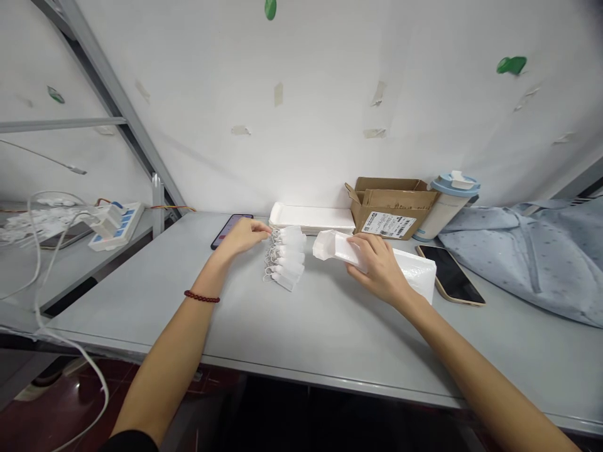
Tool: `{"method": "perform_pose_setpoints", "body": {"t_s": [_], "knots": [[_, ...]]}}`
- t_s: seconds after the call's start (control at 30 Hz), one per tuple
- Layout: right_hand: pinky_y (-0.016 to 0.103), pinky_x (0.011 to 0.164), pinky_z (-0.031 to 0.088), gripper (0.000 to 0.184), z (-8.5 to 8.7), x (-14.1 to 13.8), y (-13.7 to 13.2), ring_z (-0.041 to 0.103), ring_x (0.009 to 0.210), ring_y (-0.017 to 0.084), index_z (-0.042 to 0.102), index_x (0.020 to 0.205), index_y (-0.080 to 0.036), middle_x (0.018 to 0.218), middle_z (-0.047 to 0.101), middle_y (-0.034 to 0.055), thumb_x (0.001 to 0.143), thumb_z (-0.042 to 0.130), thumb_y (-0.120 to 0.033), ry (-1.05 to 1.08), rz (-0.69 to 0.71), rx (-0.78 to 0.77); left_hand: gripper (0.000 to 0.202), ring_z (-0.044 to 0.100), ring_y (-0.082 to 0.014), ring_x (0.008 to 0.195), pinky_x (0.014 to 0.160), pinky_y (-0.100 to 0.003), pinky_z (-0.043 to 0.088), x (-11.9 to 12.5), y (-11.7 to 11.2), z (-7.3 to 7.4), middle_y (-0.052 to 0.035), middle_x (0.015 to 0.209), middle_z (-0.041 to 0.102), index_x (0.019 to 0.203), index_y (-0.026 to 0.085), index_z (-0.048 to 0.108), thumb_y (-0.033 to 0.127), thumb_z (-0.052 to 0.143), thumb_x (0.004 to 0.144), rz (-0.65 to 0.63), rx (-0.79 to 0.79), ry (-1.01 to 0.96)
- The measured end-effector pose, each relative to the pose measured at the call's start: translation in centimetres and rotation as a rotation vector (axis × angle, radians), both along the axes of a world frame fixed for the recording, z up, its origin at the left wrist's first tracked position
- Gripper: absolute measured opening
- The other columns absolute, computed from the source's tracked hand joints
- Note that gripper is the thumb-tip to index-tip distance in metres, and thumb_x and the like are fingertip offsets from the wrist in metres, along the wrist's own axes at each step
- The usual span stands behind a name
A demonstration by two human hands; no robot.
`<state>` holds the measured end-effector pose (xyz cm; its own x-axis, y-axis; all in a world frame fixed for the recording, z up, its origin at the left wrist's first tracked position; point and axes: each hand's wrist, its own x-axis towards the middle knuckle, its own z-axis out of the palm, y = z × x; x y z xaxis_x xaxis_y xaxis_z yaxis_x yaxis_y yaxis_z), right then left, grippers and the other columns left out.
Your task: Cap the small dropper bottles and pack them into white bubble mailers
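A row of small white tag-like pieces with string loops [288,260] lies overlapping in the middle of the table. At the far end of the row, the fingers of my left hand [242,237] are pinched at a string loop of the topmost piece. My right hand [377,263] grips a white padded mailer envelope [414,270] just right of the row. The envelope's mouth points left and gapes a little, and my fingers cover its middle. Behind the row is a flat stack of white padded mailers [313,216].
A phone [230,227] lies beyond my left hand, another phone [452,275] at right. An opened cardboard box [391,204], a lidded cup [443,207] and a light blue cloth bag [527,257] stand along the back right. A power strip [120,226] with cables sits left.
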<state>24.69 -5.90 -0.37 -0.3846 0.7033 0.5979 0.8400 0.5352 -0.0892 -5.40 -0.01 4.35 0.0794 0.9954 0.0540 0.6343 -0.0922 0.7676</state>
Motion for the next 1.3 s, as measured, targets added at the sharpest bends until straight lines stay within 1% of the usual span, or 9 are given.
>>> {"method": "perform_pose_setpoints", "body": {"t_s": [0.13, 0.3, 0.37, 0.57, 0.67, 0.83, 1.0, 1.13, 1.3], "knots": [[0.044, 0.088, 0.038, 0.039, 0.0, 0.0, 0.0, 0.048, 0.109, 0.03, 0.046, 0.118, -0.018, 0.118, 0.054, 0.0143, 0.081, 0.052, -0.026, -0.003, -0.002, -0.018, 0.014, 0.054, -0.0155, 0.061, 0.05, -0.024, 0.038, 0.2, 0.5, -1.0, -0.0044, 0.07, 0.065, 0.067, 0.018, 0.071, 0.029, 0.065, 0.061, -0.082, -0.091, 0.028], [0.045, 0.088, 0.037, 0.041, 0.1, 0.0, -0.1, 0.048, 0.109, 0.031, 0.045, 0.12, -0.02, 0.119, 0.053, 0.0141, 0.08, 0.052, -0.025, 0.0, 0.007, -0.027, 0.013, 0.049, -0.0134, 0.051, 0.043, -0.024, 0.031, 0.6, 0.7, -1.4, -0.0044, 0.06, 0.062, 0.055, 0.019, 0.068, 0.03, 0.067, 0.061, -0.103, -0.134, -0.019], [0.044, 0.088, 0.038, 0.041, 0.1, 0.0, -0.1, 0.048, 0.109, 0.031, 0.045, 0.119, -0.02, 0.118, 0.053, 0.0139, 0.079, 0.052, -0.025, 0.005, 0.007, -0.028, 0.011, 0.049, -0.0132, 0.051, 0.043, -0.023, 0.031, 0.7, 0.6, -1.3, -0.0044, 0.06, 0.062, 0.055, 0.018, 0.068, 0.029, 0.068, 0.06, -0.106, -0.126, -0.049], [0.044, 0.088, 0.037, 0.039, 0.1, 0.0, 0.0, 0.047, 0.11, 0.031, 0.046, 0.118, -0.018, 0.119, 0.053, 0.0145, 0.08, 0.052, -0.025, -0.012, -0.004, -0.025, 0.011, 0.049, -0.0131, 0.052, 0.045, -0.024, 0.033, 0.7, 0.6, -1.1, -0.0031, 0.063, 0.061, 0.064, 0.018, 0.069, 0.026, 0.071, 0.056, -0.04, -0.13, -0.041], [0.044, 0.088, 0.037, 0.039, 0.0, 0.0, 0.0, 0.047, 0.11, 0.03, 0.046, 0.118, -0.018, 0.119, 0.053, 0.0145, 0.08, 0.052, -0.026, -0.02, -0.006, -0.026, 0.012, 0.048, -0.0126, 0.052, 0.046, -0.024, 0.032, 0.8, 0.7, -1.3, -0.0019, 0.061, 0.06, 0.066, 0.017, 0.069, 0.025, 0.07, 0.056, -0.064, -0.095, -0.04], [0.045, 0.089, 0.037, 0.039, 0.0, 0.0, 0.0, 0.047, 0.11, 0.031, 0.046, 0.118, -0.019, 0.119, 0.053, 0.0143, 0.08, 0.052, -0.026, -0.01, 0.002, -0.028, 0.011, 0.042, -0.0101, 0.048, 0.046, -0.023, 0.029, 1.0, 0.8, -1.7, 0.0008, 0.057, 0.055, 0.067, 0.017, 0.067, 0.025, 0.067, 0.059, -0.086, -0.036, 0.0], [0.044, 0.088, 0.038, 0.039, 0.1, 0.0, -0.1, 0.047, 0.11, 0.03, 0.046, 0.118, -0.019, 0.119, 0.053, 0.014, 0.08, 0.052, -0.026, -0.011, -0.003, -0.033, 0.011, 0.043, -0.0106, 0.049, 0.046, -0.023, 0.03, 0.7, 1.0, -2.0, -0.0002, 0.057, 0.057, 0.066, 0.017, 0.068, 0.026, 0.067, 0.06, -0.11, -0.018, -0.008], [0.046, 0.089, 0.038, 0.041, 0.1, 0.0, 0.0, 0.047, 0.111, 0.031, 0.045, 0.12, -0.019, 0.119, 0.053, 0.0145, 0.08, 0.052, -0.026, -0.009, -0.001, -0.036, 0.011, 0.048, -0.0123, 0.053, 0.046, -0.024, 0.033, 0.5, 0.9, -1.6, -0.0019, 0.061, 0.059, 0.065, 0.018, 0.068, 0.027, 0.068, 0.061, -0.126, -0.029, -0.079], [0.046, 0.089, 0.038, 0.041, 0.0, 0.0, 0.0, 0.046, 0.112, 0.031, 0.045, 0.12, -0.02, 0.119, 0.052, 0.0147, 0.08, 0.051, -0.026, -0.011, -0.002, -0.04, 0.013, 0.051, -0.0126, 0.061, 0.051, -0.024, 0.038, 0.6, 0.1, -0.5, -0.0033, 0.073, 0.063, 0.071, 0.019, 0.068, 0.03, 0.069, 0.064, -0.137, -0.047, -0.199]]}}
